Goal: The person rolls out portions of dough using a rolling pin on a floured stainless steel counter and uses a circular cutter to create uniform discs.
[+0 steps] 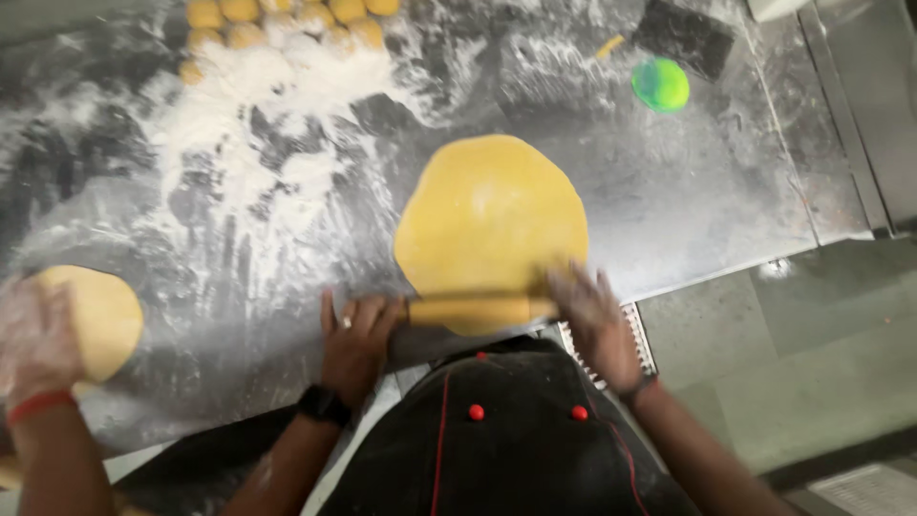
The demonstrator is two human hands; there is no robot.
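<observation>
Both palms lie flat and open on a rolling pin (480, 311), left hand (358, 339) and right hand (597, 320) at its ends, clenching nothing. The pin sits on the near rim of a dough round (489, 225) by the table's (726, 191) near edge. Rolling looks underway; a smooth, even push seems needed.

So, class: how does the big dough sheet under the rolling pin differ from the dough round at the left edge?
The dough sheet is wider than the dough round. The sheet lies mid-table with a rolling pin across its near edge; the round sits under a co-worker's hand. The sheet shows whole; the round is partly covered. Both are yellow, flat, and on the floured table.
</observation>
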